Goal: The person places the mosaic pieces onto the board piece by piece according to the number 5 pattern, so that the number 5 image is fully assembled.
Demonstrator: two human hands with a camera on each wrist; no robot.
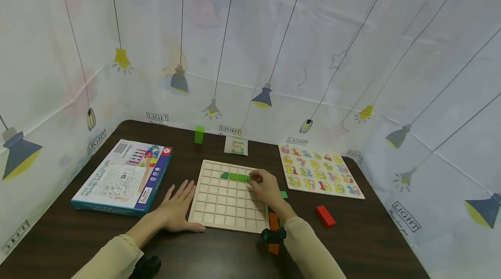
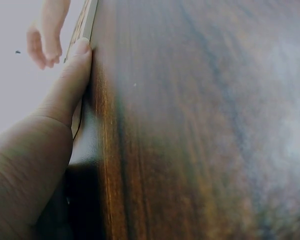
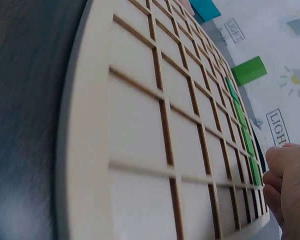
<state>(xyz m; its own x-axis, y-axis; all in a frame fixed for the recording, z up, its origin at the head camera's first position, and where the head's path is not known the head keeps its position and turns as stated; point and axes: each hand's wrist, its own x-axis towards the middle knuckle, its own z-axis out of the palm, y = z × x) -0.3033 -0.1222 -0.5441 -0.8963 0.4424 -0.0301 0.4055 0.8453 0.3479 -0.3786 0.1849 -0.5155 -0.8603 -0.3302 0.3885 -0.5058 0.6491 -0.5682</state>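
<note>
A pale wooden grid board lies on the dark table. A short row of flat green tiles sits in its cells near the far edge, with a darker, teal-green piece at the left end. My right hand reaches over the board, its fingertips bent down at the right end of this row. In the right wrist view those fingers are beside the last tile; whether they pinch a piece is hidden. My left hand is spread flat on the table, its thumb touching the board's near left corner.
A boxed set lies at left, and a green block and a small patterned card behind the board. A number puzzle and a red block are at right. Orange pieces lie partly under my right wrist.
</note>
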